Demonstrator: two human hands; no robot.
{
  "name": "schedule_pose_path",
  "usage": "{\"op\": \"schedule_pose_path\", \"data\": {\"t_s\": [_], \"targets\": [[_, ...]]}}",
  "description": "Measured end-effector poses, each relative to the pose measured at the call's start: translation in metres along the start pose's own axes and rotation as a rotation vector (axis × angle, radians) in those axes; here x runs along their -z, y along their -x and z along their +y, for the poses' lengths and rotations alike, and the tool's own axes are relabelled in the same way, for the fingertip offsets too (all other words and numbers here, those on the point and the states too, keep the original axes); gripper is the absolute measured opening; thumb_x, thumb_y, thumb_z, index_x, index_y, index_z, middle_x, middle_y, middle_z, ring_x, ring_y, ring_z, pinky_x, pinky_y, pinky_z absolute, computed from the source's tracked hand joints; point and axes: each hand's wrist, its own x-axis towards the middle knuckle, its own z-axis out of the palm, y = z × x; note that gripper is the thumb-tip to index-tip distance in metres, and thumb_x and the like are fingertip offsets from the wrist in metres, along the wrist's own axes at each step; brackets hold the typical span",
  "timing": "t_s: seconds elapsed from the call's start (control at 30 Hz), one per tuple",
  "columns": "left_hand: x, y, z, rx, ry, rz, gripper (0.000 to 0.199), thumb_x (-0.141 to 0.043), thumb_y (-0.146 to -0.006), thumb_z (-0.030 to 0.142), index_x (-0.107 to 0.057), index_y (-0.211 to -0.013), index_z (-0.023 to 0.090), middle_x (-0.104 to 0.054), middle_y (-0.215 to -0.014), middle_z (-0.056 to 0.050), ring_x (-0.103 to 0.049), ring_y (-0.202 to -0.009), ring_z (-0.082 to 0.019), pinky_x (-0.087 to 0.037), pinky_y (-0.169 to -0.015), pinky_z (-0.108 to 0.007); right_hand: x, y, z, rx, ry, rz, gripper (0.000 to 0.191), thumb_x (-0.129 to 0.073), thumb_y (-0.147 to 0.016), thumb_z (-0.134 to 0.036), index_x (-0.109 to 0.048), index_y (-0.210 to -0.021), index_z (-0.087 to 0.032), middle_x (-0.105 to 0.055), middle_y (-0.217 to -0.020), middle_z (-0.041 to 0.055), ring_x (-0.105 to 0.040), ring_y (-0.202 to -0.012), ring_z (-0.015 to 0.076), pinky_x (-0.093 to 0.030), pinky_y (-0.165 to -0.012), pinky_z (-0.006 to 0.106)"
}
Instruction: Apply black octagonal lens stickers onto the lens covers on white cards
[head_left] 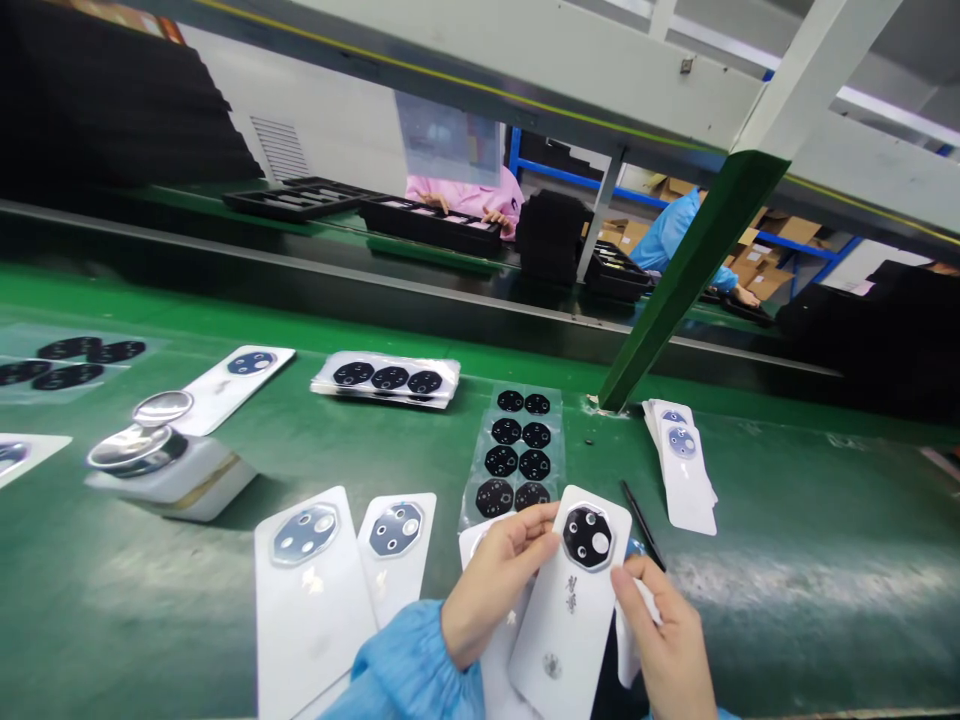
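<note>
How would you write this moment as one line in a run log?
left hand: holds white panel by upper-left edge | right hand: at its right edge | nearby: black sticker sheet, black stick

head-worn view, forward and down
</note>
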Motion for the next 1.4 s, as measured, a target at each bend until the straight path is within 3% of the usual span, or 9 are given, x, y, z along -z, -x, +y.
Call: {"op": "schedule_pose_path", "data": {"t_s": [0.27, 1.1, 1.4], "targets": [[-0.002, 0.0, 0.003, -0.014, 0.018, -0.007, 0.039, -0.071, -0.072, 0.038, -0.068, -0.105, 0.017, -0.07, -0.106, -0.009, -0.064, -0.099, -0.024, -0.046, -0.091, -0.033, -0.003, 0.0, 0.005, 0.023, 0.001, 0.053, 0.04, -0.055, -0.08, -0.056, -0.052, -0.062, -0.02, -0.042, -0.049, -0.0048, -0.039, -0.047, 0.0118, -0.032, -0.046, 0.021], [0.005, -0.004, -0.008, -0.057, -0.06, -0.011, 0.043, -0.066, -0.077, 0.038, -0.061, -0.113, 0.014, -0.069, -0.102, -0.009, -0.064, -0.092, -0.021, -0.047, -0.081, -0.029, -0.004, -0.004, 0.021, -0.101, -0.119, -0.027, 0.039, -0.057, -0.08, -0.054, -0.053, -0.065, -0.019, -0.046, -0.056, -0.0039, -0.037, -0.055, 0.0121, -0.031, -0.051, 0.021], [0.002, -0.001, -0.003, -0.042, -0.05, -0.011, 0.04, -0.062, -0.079, 0.036, -0.058, -0.113, 0.014, -0.067, -0.107, -0.01, -0.063, -0.094, -0.021, -0.047, -0.084, -0.03, -0.005, -0.011, 0.024, -0.176, -0.189, -0.097, 0.041, -0.06, -0.077, -0.058, -0.055, -0.069, -0.019, -0.042, -0.057, -0.0041, -0.044, -0.057, 0.0141, -0.037, -0.053, 0.022]]}}
